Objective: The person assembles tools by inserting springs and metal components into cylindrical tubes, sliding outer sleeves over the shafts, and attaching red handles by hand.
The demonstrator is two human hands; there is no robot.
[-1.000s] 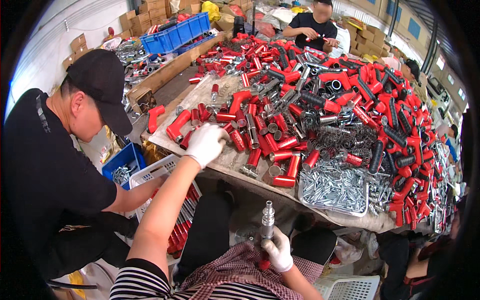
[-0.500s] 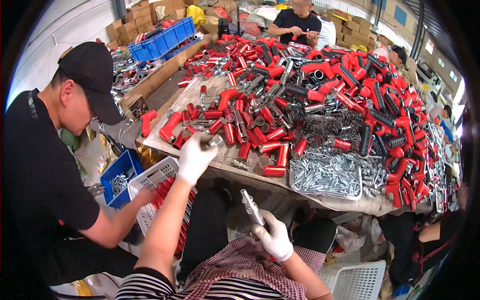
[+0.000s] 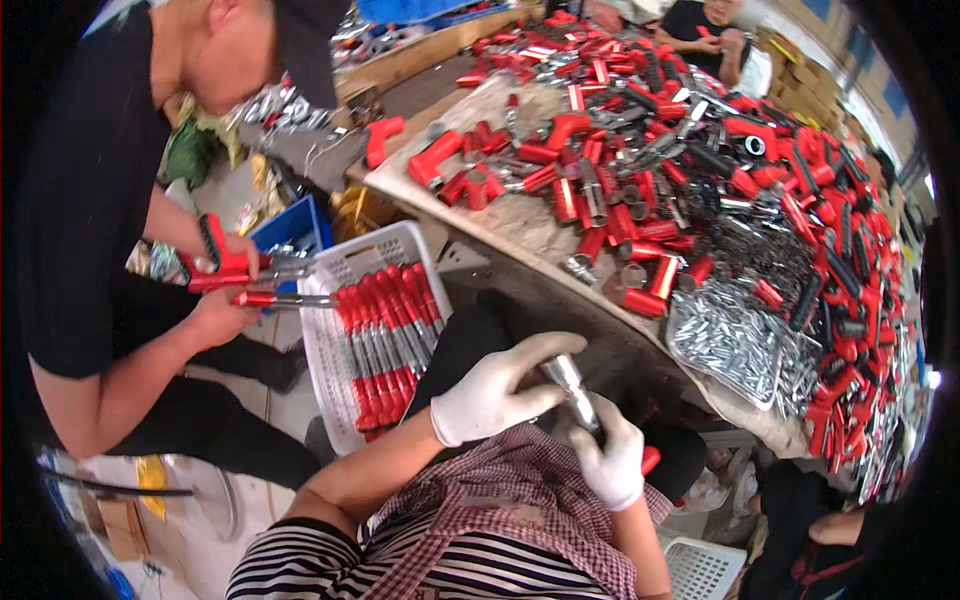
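R hand (image 3: 612,460) grips silver tube (image 3: 572,388) | L hand (image 3: 492,393) at top end, contact unclr | red pts (image 3: 657,231) on tbl (image 3: 478,114)

Gap between left grip (image 3: 490,395) and table edge (image 3: 500,235), basket (image 3: 322,370) leftward

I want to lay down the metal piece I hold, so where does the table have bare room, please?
Your metal piece might fit on the pale sheet between its left front edge and the red tubes. Farther back, a dark strip lies bare beside the wooden rail. The right side is crowded: red handles, springs, a tray of pins.
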